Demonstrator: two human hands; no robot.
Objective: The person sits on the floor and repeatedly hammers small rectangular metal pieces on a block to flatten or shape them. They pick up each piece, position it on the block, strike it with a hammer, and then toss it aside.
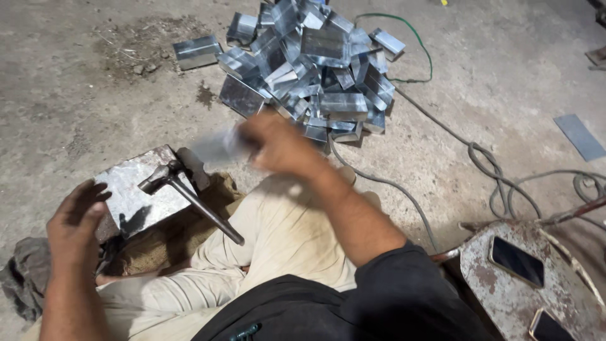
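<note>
At frame centre I log my right hand (278,146), blurred, clenched on a blurred metal sheet piece (218,145) below the pile of folded metal boxes (315,63), while at lower left my left hand (74,224) rests open-fingered beside the steel block (136,199) bearing the hammer (189,197).

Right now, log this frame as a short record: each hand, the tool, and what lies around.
left hand: open, at the edge of the metal block
right hand: blurred, at a blurred shiny piece; grip unclear
hammer: lying on the block, untouched
pile of folded metal pieces: on the concrete floor ahead
cables: right of the pile
rusty stool: carries two phones
</note>
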